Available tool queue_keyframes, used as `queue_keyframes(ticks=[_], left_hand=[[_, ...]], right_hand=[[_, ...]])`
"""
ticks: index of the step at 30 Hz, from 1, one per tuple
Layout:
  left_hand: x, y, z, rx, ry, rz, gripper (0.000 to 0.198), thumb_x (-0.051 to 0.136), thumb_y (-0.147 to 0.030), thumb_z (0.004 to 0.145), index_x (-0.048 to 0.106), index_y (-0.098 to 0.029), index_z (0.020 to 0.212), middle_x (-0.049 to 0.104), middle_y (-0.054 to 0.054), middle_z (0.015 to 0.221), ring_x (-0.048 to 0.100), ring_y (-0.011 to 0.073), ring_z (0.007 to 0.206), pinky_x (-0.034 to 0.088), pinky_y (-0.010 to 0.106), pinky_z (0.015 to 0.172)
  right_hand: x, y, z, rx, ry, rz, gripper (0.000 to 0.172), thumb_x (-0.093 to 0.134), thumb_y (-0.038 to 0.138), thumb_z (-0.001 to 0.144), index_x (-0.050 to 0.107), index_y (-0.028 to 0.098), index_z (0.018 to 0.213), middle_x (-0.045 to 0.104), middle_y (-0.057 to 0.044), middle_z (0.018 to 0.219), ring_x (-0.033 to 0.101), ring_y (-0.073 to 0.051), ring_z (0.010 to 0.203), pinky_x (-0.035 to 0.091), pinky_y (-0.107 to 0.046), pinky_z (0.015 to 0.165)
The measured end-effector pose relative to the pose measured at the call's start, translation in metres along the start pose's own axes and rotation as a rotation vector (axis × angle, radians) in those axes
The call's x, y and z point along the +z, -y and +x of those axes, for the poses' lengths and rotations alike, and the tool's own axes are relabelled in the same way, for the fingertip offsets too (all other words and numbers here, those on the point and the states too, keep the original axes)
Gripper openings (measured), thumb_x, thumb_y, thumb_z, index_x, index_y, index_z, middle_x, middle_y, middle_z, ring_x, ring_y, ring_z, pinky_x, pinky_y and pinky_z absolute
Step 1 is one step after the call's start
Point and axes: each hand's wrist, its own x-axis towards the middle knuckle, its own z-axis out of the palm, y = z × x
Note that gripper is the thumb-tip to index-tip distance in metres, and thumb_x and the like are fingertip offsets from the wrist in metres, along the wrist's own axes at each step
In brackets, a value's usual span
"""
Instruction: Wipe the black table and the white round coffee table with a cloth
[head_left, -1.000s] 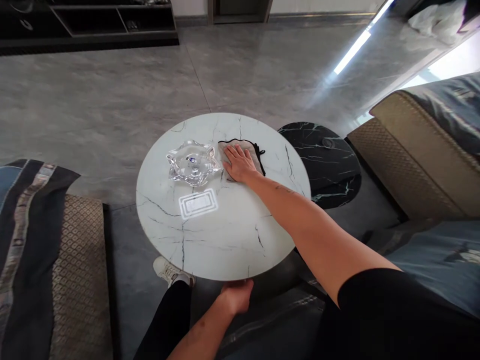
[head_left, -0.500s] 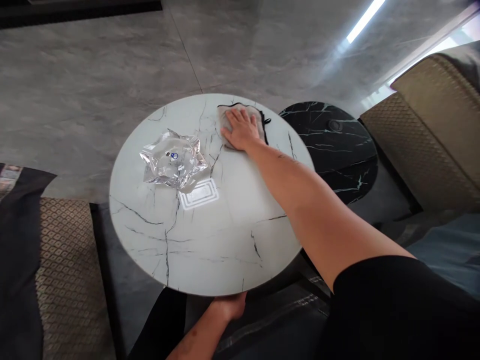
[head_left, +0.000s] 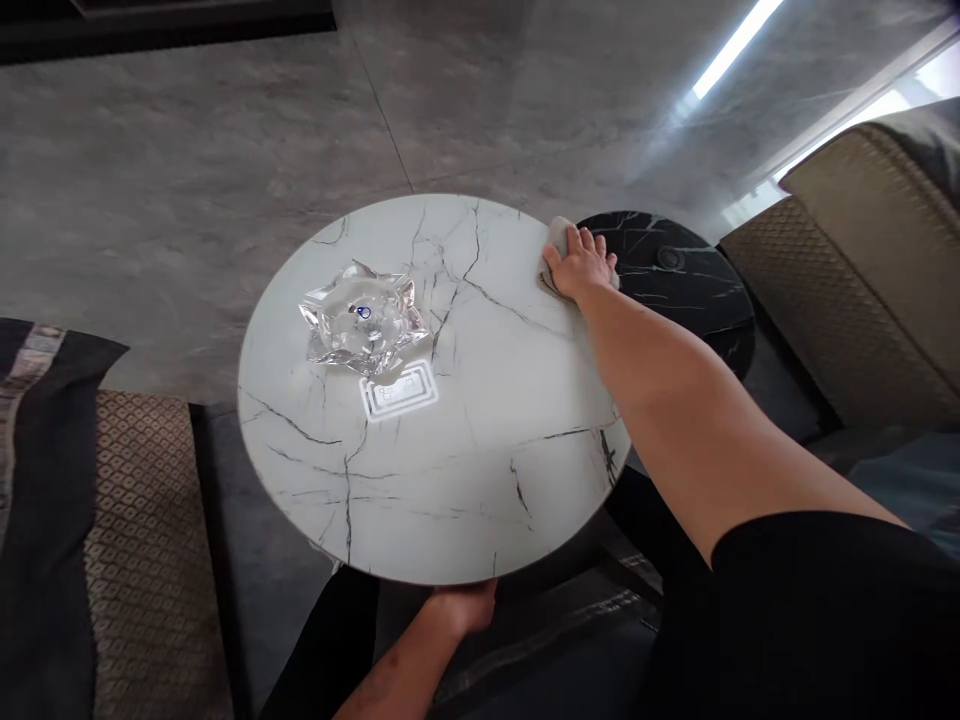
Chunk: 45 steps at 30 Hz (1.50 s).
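Observation:
My right hand [head_left: 583, 262] lies with its fingers spread on a grey cloth [head_left: 556, 238], pressing it against the upper right edge of the round white marbled table [head_left: 480, 450]. Part of the cloth is hidden under the palm. At the table's near edge is my left hand [head_left: 469, 606]; its fingers are out of sight beneath the tabletop. A clear star-shaped glass dish [head_left: 366, 318] with a small blue mark in its middle stands on the left half of the table.
A lower black marbled round table [head_left: 675, 290] adjoins on the right. Beyond it stands a beige sofa [head_left: 877, 200]. Another patterned seat [head_left: 150, 500] with a dark cover is at the left. Grey floor [head_left: 225, 130] lies behind.
My right hand has moved right with the cloth, from the table's upper middle to its right edge. The view has shifted slightly; my left hand stays at the near edge.

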Motion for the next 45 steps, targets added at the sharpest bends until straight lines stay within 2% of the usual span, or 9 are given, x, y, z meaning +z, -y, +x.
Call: queue_keyframes(ticks=[5,12,17,24,28,31,37,41,45], left_hand=[[-0.006,-0.006,-0.016,-0.072,-0.039,-0.004,0.078,0.058,-0.029,0.100,0.040,-0.013,0.173,0.051,0.021,0.173,0.048,0.0413,0.161,0.036,0.057,0.136],[-0.003,-0.012,-0.031,-0.041,-0.168,0.049,0.077,0.062,-0.024,0.092,0.049,-0.016,0.168,0.043,0.019,0.179,0.042,0.0392,0.166,0.038,0.052,0.136],[0.004,-0.015,-0.032,-0.049,-0.212,0.097,0.058,0.064,-0.025,0.089,0.065,-0.020,0.147,0.068,0.018,0.155,0.063,0.0387,0.147,0.051,0.054,0.125],[0.009,-0.014,-0.036,-0.021,-0.237,0.138,0.060,0.068,-0.030,0.090,0.065,-0.018,0.148,0.064,0.021,0.159,0.062,0.0406,0.148,0.051,0.051,0.124],[0.011,-0.011,-0.037,-0.026,-0.242,0.133,0.060,0.072,-0.031,0.088,0.068,-0.018,0.147,0.067,0.021,0.157,0.063,0.0409,0.147,0.053,0.050,0.123],[0.010,-0.009,-0.038,-0.030,-0.238,0.114,0.064,0.072,-0.032,0.089,0.065,-0.018,0.151,0.064,0.021,0.160,0.063,0.0404,0.147,0.054,0.050,0.122],[-0.001,-0.003,-0.048,-0.044,-0.266,0.125,0.066,0.067,-0.029,0.090,0.064,-0.016,0.154,0.060,0.018,0.166,0.055,0.0372,0.157,0.044,0.045,0.131],[-0.004,-0.001,-0.053,-0.063,-0.274,0.112,0.069,0.066,-0.030,0.090,0.061,-0.021,0.158,0.055,0.014,0.172,0.052,0.0341,0.160,0.040,0.044,0.134],[-0.001,0.001,-0.053,-0.071,-0.261,0.121,0.067,0.068,-0.027,0.088,0.064,-0.022,0.155,0.058,0.015,0.169,0.054,0.0362,0.158,0.045,0.046,0.131]], right_hand=[[-0.015,-0.012,-0.049,0.096,0.018,-0.022,0.090,0.017,0.075,0.109,0.012,0.022,0.182,0.016,-0.020,0.188,0.018,-0.045,0.171,0.026,-0.081,0.129],[-0.022,0.015,-0.130,0.118,0.055,-0.018,0.090,0.017,0.076,0.108,0.015,0.025,0.183,0.010,-0.010,0.191,0.007,-0.042,0.174,0.016,-0.077,0.135],[-0.018,0.057,-0.195,0.005,0.098,-0.055,0.087,0.017,0.072,0.109,0.013,0.026,0.183,0.006,-0.004,0.192,0.001,-0.039,0.175,0.012,-0.071,0.139],[-0.003,0.140,-0.294,-0.222,0.190,-0.023,0.087,0.023,0.071,0.110,0.011,0.027,0.183,0.002,0.002,0.191,-0.004,-0.038,0.176,0.008,-0.069,0.140],[0.000,0.176,-0.331,-0.479,0.256,0.054,0.080,0.027,0.067,0.111,0.025,0.030,0.182,0.014,0.002,0.190,0.008,-0.036,0.176,0.014,-0.061,0.141],[-0.002,0.183,-0.333,-0.674,0.260,0.042,0.078,0.035,0.065,0.111,0.030,0.030,0.180,0.022,0.001,0.189,0.016,-0.035,0.174,0.017,-0.057,0.141],[-0.001,0.166,-0.302,-0.760,0.213,-0.012,0.079,0.036,0.068,0.111,0.022,0.035,0.181,0.013,0.000,0.191,0.001,-0.034,0.177,0.000,-0.069,0.140],[-0.008,0.128,-0.263,-0.557,0.185,-0.060,0.079,0.034,0.068,0.111,0.020,0.037,0.182,0.008,0.001,0.191,0.000,-0.034,0.177,0.002,-0.070,0.140],[-0.024,0.048,-0.228,-0.183,0.156,-0.121,0.076,0.025,0.066,0.112,0.016,0.037,0.182,0.005,0.001,0.192,0.001,-0.034,0.177,0.009,-0.072,0.139]])
